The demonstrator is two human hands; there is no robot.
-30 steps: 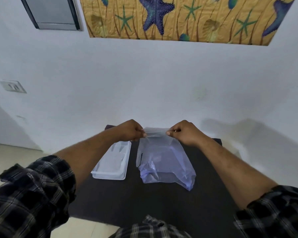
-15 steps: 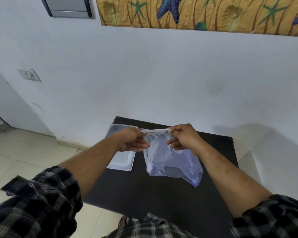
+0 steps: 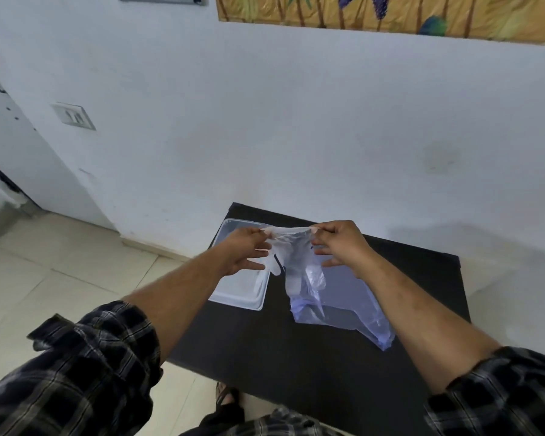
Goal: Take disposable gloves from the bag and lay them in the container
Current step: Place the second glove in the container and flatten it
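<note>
My left hand pinches one end of a clear disposable glove's cuff between thumb and forefinger; the other fingers are spread loose below. My right hand pinches the opposite end of the cuff the same way, so the cuff is stretched taut between the two hands at the same height. The glove hangs down from that edge, its fingers pointing downward, clear of the bench.

Change noted: half a second ago both hands gripped the top of the bag and no glove shape could be made out; now the glove's fingers and thumb show plainly, and the bag no longer hangs from my hands.

Below and behind the right hand, the bluish translucent bag lies slumped on the bench, its far corner reaching toward my right forearm. I cannot tell whether the glove's lower tips touch the bag or hang just in front of it.

Under the left hand and wrist sits the clear rectangular container, just beside the bag on the bench's left part. Its contents cannot be judged through the plastic.

The view has also tilted since: more floor shows to the left of the left arm, and less of the wall picture above.
</note>
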